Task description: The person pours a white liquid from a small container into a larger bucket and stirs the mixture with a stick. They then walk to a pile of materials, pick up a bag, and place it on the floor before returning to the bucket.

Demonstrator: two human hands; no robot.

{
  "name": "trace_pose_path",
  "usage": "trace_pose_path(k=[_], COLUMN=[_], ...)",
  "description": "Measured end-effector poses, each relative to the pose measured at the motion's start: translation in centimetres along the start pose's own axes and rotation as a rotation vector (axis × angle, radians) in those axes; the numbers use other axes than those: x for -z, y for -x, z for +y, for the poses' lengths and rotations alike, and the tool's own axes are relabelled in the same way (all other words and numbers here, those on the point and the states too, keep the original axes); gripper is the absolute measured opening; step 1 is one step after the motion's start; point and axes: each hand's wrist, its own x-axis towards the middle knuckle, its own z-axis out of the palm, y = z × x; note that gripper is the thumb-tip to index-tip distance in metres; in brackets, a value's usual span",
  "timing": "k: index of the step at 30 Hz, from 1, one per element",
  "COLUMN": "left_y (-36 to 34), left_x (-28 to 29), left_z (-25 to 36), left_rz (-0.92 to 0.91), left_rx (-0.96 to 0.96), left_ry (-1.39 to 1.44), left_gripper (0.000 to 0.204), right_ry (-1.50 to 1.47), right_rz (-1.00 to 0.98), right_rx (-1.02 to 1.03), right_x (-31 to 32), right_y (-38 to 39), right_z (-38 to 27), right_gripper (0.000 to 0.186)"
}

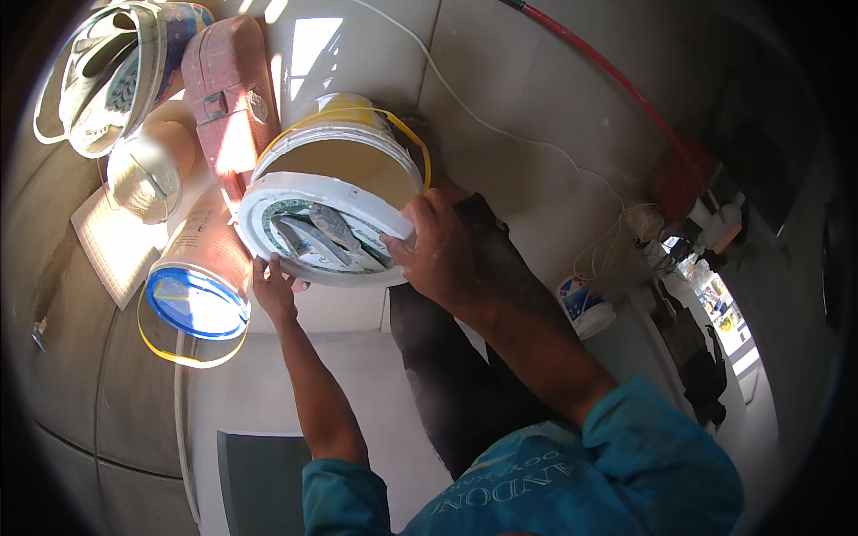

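My left hand (275,288) grips the lower left edge of a round white lid (280,192), and my right hand (429,246) is closed on its right side. The lid is held tilted, with worn flat metal tools (331,228) lying on it; their exact kind is hard to make out. Behind it stands a white bucket (357,136) with a yellow handle and a beige inside, its near part hidden by the lid.
At the left are a bucket with tools (116,80), a red case (223,107), a pale bucket (143,170), a blue-lidded bucket (197,299) and a gridded panel (112,250). A cord, red hose (608,67) and small tub (585,313) lie right.
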Motion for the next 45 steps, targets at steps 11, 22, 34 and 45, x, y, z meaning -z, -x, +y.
trace_pose_path(k=[11, 22, 34, 45], left_y=[0.5, -1.8, -1.5, -3.5], left_x=[-2.7, -1.4, 1.7, 28.4], left_z=[2.7, -0.4, -4.0, -13.5], left_rz=[-0.022, 0.157, 0.271, 0.559], left_rx=[-0.010, -0.011, -0.375, -0.615], left_ry=[0.010, -0.322, -0.339, 0.160], left_gripper=[0.035, 0.028, 0.041, 0.033], right_ry=[-0.040, 0.151, 0.477, 0.317], right_rz=[0.006, 0.016, -0.093, 0.065], right_rx=[-0.009, 0.063, -0.188, 0.479], right_x=[1.1, -1.6, -3.9, -21.4], right_y=[0.1, -5.1, -4.1, 5.6], right_z=[0.1, 5.5, 4.2, -7.4], right_gripper=[0.036, 0.026, 0.040, 0.022])
